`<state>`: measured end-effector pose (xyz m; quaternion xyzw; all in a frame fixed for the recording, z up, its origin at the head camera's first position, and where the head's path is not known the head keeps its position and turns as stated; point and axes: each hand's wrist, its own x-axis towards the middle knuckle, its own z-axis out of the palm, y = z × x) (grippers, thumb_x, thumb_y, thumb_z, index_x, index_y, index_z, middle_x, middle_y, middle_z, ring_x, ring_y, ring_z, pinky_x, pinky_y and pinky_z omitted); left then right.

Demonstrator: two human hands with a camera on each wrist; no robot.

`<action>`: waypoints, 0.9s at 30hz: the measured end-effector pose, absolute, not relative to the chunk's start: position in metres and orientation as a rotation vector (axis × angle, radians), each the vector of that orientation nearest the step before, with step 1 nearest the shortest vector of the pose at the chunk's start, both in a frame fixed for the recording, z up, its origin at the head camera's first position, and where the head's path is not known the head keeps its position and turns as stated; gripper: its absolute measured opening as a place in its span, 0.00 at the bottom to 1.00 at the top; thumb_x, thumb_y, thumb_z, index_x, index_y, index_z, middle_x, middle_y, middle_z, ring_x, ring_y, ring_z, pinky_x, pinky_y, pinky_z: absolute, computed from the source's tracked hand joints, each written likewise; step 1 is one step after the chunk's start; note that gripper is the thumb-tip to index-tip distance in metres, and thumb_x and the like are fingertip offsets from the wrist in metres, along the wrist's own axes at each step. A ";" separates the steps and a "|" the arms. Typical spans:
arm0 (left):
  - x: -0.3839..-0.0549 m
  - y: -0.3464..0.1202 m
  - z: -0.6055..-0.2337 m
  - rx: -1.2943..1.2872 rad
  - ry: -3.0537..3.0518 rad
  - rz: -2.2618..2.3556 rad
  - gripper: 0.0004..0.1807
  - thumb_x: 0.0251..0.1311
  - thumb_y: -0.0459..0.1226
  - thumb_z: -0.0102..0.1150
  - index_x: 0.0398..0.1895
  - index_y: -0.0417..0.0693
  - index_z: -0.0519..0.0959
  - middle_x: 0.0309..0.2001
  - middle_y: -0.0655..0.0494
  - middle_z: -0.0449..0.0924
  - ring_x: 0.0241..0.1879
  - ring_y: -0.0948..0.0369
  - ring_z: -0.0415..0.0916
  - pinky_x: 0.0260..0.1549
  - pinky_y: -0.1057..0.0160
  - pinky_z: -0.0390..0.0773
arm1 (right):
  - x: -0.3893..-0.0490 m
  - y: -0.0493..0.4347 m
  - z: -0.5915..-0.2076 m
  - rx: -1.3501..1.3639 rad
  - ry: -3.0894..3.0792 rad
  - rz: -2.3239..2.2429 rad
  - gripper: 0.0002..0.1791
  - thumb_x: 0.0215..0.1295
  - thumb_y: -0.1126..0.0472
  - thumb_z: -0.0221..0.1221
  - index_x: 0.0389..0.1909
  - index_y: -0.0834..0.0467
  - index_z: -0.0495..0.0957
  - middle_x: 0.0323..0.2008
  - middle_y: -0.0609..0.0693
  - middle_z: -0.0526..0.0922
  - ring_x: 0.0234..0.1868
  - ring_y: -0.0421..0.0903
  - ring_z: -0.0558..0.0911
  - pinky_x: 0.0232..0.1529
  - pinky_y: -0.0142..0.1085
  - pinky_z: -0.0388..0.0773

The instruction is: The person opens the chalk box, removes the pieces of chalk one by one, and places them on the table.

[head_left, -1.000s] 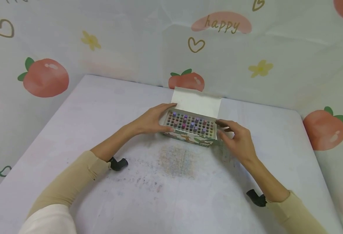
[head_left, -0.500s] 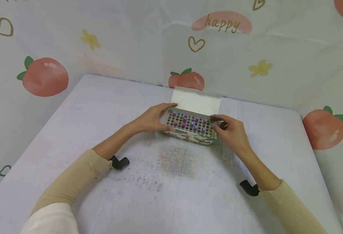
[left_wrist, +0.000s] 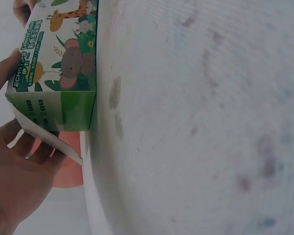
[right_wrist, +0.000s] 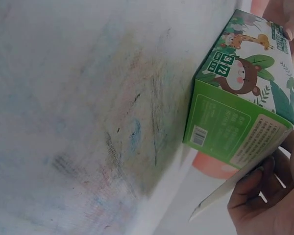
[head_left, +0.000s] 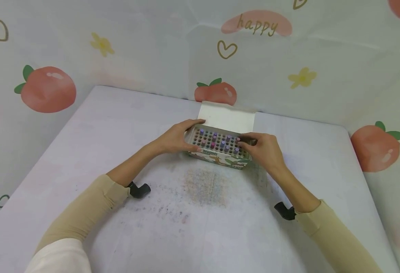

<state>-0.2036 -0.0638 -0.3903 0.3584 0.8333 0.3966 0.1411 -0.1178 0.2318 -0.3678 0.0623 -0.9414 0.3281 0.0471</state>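
Observation:
A printed cardboard box (head_left: 217, 159) stands on the table with its white lid (head_left: 225, 116) raised behind. Inside, a panel of round holes holds several purple and pink sticks (head_left: 222, 144); many holes show no stick. My left hand (head_left: 176, 138) grips the box's left end, thumb on the front wall and fingers toward the back. My right hand (head_left: 264, 149) reaches over the right end, its thumb and fingertips pinching the top of a reddish stick (head_left: 237, 140) standing in the panel. In the right wrist view, curled fingers (right_wrist: 252, 186) overlap the right end flap (right_wrist: 235, 183).
The white table (head_left: 200, 235) bears coloured smudges (head_left: 206, 187) in front of the box. A patterned backdrop (head_left: 152, 49) rises behind it. Black angled pieces (head_left: 140, 190) are attached at both wrists.
My right hand has moved left from the box's right edge to over the panel, its fingertips reaching the reddish stick. The left hand stays on the box.

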 end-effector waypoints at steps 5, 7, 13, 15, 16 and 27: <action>-0.204 -0.065 -0.390 1.033 2.379 1.165 0.49 0.52 0.46 0.75 0.77 0.53 0.59 0.75 0.54 0.59 0.74 0.57 0.55 0.70 0.56 0.62 | -0.120 0.230 -0.369 0.193 -2.873 0.978 0.13 0.62 0.56 0.69 0.45 0.57 0.89 0.34 0.53 0.89 0.23 0.44 0.76 0.21 0.36 0.66; -0.204 -0.065 -0.391 1.032 2.373 1.173 0.49 0.53 0.46 0.75 0.77 0.53 0.60 0.75 0.54 0.59 0.74 0.56 0.54 0.70 0.56 0.62 | -0.121 0.230 -0.369 0.198 -2.866 0.969 0.13 0.62 0.56 0.69 0.44 0.58 0.89 0.35 0.53 0.89 0.20 0.44 0.71 0.20 0.36 0.63; -0.202 -0.065 -0.391 1.018 2.356 1.214 0.49 0.52 0.46 0.75 0.77 0.53 0.60 0.75 0.54 0.58 0.74 0.56 0.54 0.70 0.56 0.61 | -0.122 0.230 -0.371 0.192 -2.844 0.963 0.12 0.62 0.55 0.69 0.42 0.58 0.89 0.34 0.53 0.89 0.15 0.41 0.61 0.17 0.35 0.57; -0.201 -0.065 -0.390 1.008 2.351 1.222 0.49 0.53 0.45 0.75 0.77 0.52 0.60 0.75 0.53 0.58 0.74 0.56 0.53 0.70 0.55 0.61 | -0.122 0.230 -0.372 0.193 -2.835 0.964 0.12 0.62 0.55 0.69 0.41 0.57 0.90 0.31 0.52 0.89 0.15 0.41 0.62 0.17 0.34 0.58; -0.201 -0.065 -0.390 1.002 2.350 1.224 0.49 0.53 0.45 0.75 0.77 0.52 0.59 0.75 0.53 0.58 0.74 0.56 0.53 0.70 0.55 0.60 | -0.122 0.230 -0.372 0.197 -2.831 0.961 0.12 0.62 0.55 0.69 0.41 0.57 0.89 0.30 0.52 0.89 0.15 0.41 0.64 0.17 0.34 0.59; -0.199 -0.063 -0.388 0.986 2.381 1.160 0.49 0.54 0.45 0.74 0.77 0.53 0.58 0.75 0.52 0.58 0.73 0.54 0.54 0.69 0.52 0.61 | -0.121 0.232 -0.374 0.307 -2.809 0.835 0.11 0.67 0.58 0.65 0.45 0.59 0.85 0.30 0.54 0.88 0.23 0.47 0.82 0.25 0.41 0.75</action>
